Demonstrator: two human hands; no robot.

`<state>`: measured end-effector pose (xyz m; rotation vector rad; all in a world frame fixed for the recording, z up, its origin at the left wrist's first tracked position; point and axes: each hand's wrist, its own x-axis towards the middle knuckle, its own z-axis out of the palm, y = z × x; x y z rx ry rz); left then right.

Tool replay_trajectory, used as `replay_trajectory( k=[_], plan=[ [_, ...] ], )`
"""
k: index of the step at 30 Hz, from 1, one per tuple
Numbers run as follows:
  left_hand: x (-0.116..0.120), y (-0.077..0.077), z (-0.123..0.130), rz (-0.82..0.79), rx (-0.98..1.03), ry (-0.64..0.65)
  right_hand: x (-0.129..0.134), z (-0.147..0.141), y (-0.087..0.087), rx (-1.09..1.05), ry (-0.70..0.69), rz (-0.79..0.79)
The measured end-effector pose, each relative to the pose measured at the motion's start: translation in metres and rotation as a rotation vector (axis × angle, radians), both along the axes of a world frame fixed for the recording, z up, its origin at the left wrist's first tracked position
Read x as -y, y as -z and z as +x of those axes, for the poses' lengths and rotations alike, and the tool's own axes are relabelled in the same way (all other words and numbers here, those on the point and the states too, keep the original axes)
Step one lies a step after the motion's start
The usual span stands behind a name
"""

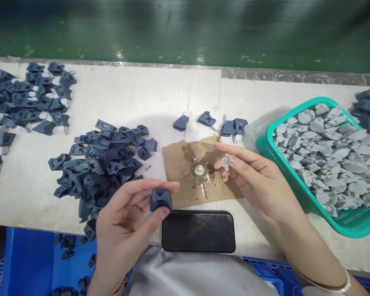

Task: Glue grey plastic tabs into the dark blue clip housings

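Observation:
My left hand (126, 222) grips a dark blue plastic part (160, 199) between thumb and fingers, just left of the brown cardboard. Between the thumb and fingers of my right hand (259, 176) is a small light grey piece (225, 162), held over the cardboard's right side. The cardboard (175, 160) is wet with splashes around a small round dish (199, 170) of clear liquid. A pile of dark blue parts (101, 160) lies left of it. Grey pieces (333, 152) fill the green basket at the right.
A black phone (198, 231) lies at the table's front edge. Several blue parts with grey ends (181, 123) sit behind the cardboard, more at the far left (27, 98). The green basket (291, 181) borders my right arm. A blue bin (27, 259) stands below the table.

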<state>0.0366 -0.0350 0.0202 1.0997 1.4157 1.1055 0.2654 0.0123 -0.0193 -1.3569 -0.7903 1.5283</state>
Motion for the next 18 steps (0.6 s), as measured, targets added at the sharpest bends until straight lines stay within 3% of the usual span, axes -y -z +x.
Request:
replay_trajectory(
  k=[12, 18],
  plan=[
    [-0.004, 0.020, 0.010, -0.085, 0.254, 0.099, -0.003, 0.000, 0.000, 0.032, 0.006, 0.028],
    [-0.009, 0.032, 0.012, -0.174, 0.204, 0.201, -0.001, -0.005, 0.000, 0.119, -0.023, 0.056]
  ],
)
